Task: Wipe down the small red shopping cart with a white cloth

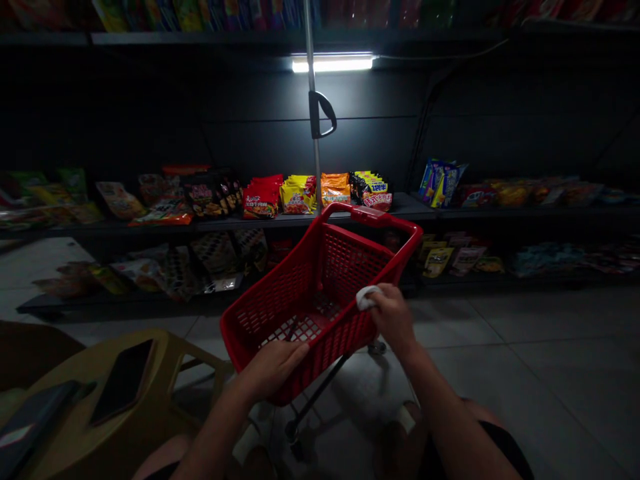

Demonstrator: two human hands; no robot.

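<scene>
A red plastic shopping basket (320, 293) with mesh walls stands on a wheeled frame in front of me, and its mesh floor shows no goods. My left hand (273, 370) grips the near rim of the basket, fingers curled over the edge. My right hand (393, 317) pinches a small white cloth (367, 297) against the basket's right rim. The lower part of the wheeled frame (315, 393) is partly hidden under the basket.
A metal pole with a black handle (320, 115) rises behind the basket. Dark shelves of snack packets (300, 197) run across the back. A yellow plastic stool (115, 393) at lower left holds a smartphone (123, 381). Pale floor tiles (520, 347) spread to the right.
</scene>
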